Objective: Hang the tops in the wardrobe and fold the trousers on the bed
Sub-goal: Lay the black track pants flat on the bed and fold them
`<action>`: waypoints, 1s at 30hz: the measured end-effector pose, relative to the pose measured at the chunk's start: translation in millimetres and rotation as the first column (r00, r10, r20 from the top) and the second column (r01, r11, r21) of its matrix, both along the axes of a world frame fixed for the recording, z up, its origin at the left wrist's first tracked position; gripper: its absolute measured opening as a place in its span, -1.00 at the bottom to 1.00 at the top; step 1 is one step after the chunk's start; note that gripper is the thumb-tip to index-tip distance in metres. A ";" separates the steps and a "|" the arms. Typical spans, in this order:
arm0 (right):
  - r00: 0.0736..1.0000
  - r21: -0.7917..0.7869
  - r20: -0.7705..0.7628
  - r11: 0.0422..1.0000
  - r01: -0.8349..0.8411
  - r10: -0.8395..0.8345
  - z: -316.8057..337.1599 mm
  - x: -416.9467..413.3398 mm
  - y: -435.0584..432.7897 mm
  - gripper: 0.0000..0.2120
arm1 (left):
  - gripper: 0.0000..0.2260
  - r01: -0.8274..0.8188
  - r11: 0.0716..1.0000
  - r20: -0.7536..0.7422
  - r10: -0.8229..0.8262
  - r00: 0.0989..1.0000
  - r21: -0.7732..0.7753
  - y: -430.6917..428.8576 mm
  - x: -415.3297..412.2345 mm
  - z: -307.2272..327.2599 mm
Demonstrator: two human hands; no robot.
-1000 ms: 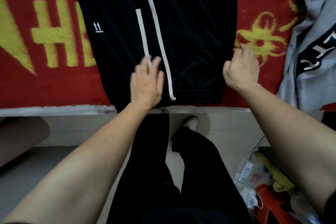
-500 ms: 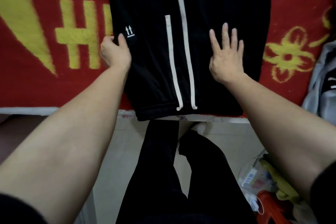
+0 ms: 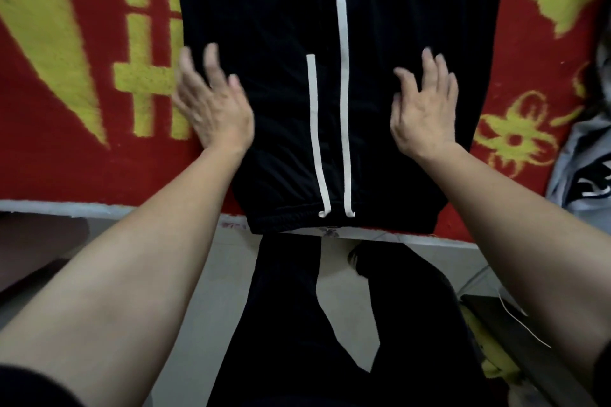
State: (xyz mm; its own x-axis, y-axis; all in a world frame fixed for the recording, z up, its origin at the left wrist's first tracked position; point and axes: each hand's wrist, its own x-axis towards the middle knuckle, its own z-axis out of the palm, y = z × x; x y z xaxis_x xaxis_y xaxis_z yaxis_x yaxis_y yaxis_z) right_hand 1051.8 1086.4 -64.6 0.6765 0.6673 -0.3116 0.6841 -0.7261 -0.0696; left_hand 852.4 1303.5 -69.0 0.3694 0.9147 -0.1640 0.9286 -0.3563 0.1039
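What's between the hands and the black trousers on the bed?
Nothing visible. The right hand rests on the black trousers; the left hand, motion-blurred, is at their left edge. Only two white drawstrings lie on the fabric between them.

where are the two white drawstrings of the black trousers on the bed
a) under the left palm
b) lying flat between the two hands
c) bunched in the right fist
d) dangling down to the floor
b: the white drawstrings run straight up the black trousers spread on the red and yellow blanket, with the left hand on one side and the right hand on the other, neither touching them.
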 end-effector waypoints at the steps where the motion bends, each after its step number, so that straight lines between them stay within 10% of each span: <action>1: 1.000 0.014 0.019 1.000 -0.008 0.008 -2.7 5.5 0.3 -0.52 | -0.52 0.122 0.992 0.008 -0.122 0.992 -0.023 -8.5 3.9 -2.5; 8: 0.989 -0.193 -0.055 0.970 -0.145 0.137 -37.6 49.4 -58.4 -0.26 | -0.38 0.180 0.969 -0.170 -0.209 0.963 -0.171 -98.1 -18.4 -36.6; 13: 0.988 0.094 -0.085 0.988 -0.122 0.130 -23.6 60.3 -74.3 -0.33 | -0.40 -0.041 0.982 -0.221 0.000 0.975 -0.182 -156.9 -9.9 -31.9; 17: 0.968 0.244 -0.196 0.948 0.202 -0.156 -9.0 83.0 -92.6 -0.39 | -0.61 -0.024 0.996 0.046 0.027 0.999 -0.080 -194.5 50.6 -8.1; 22: 0.705 0.129 -0.513 0.768 0.628 -0.490 -10.4 127.9 -91.0 -0.57 | -0.55 0.464 0.836 0.210 -0.417 0.884 -0.294 -279.1 114.1 8.9; 30: 0.384 0.017 -0.785 0.602 0.798 -0.487 -17.4 140.0 -76.7 -0.34 | -0.67 0.286 0.716 0.089 -0.300 0.950 -0.638 -305.6 120.1 6.9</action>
